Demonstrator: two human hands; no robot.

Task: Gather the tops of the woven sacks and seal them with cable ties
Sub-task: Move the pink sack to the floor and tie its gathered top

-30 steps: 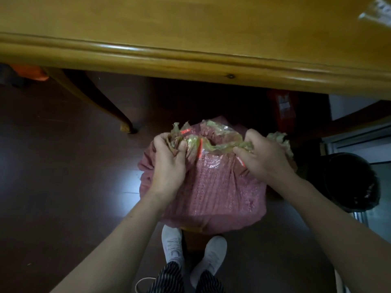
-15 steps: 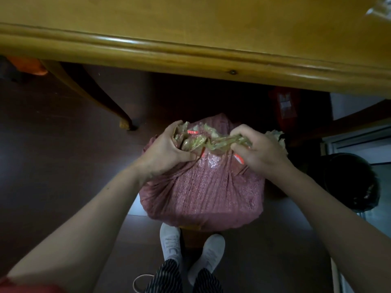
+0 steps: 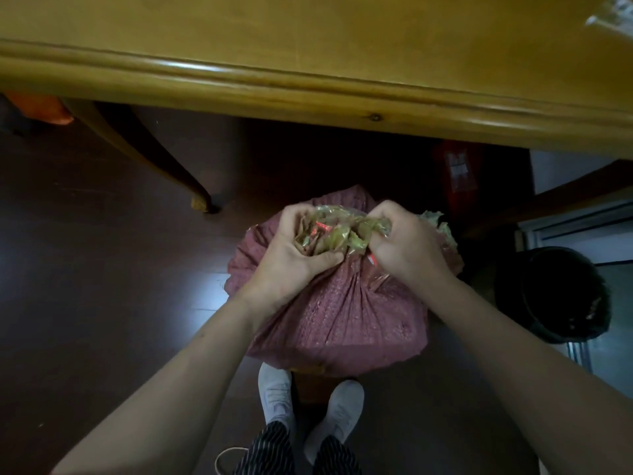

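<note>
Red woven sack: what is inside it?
A crumpled yellowish plastic liner bunches at its mouth, gripped by the left hand and right hand. Whatever fills the woven sack is covered.

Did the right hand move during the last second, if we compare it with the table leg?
Yes. The right hand has shifted leftward, nearer to the table leg and the left hand, narrowing the sack top gripped between them.
</note>
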